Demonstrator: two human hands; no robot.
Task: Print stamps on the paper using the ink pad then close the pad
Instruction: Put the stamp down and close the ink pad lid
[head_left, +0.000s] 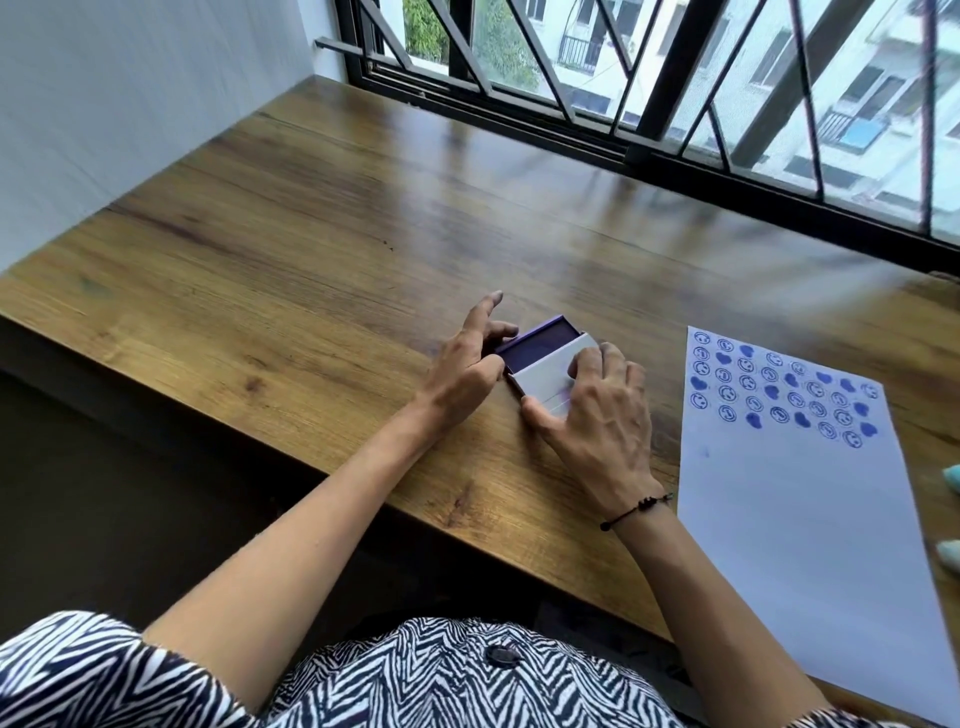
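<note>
A purple ink pad (537, 343) lies near the middle of the wooden table (311, 249), its dark inked surface half uncovered. A white lid (545, 376) covers the near half of it. My left hand (467, 364) grips the pad's left edge with thumb and fingers, the index finger raised. My right hand (597, 410) rests on the lid, fingers on top and thumb at its near corner. To the right lies a white sheet of paper (810, 509), its top filled with rows of blue smiley and heart stamps (779, 389).
Two pale teal objects (951, 478) poke in at the right edge beside the paper. A black window grille (675, 104) runs along the table's far side and a white wall (130, 104) stands at the left. The table's near edge runs diagonally under my arms.
</note>
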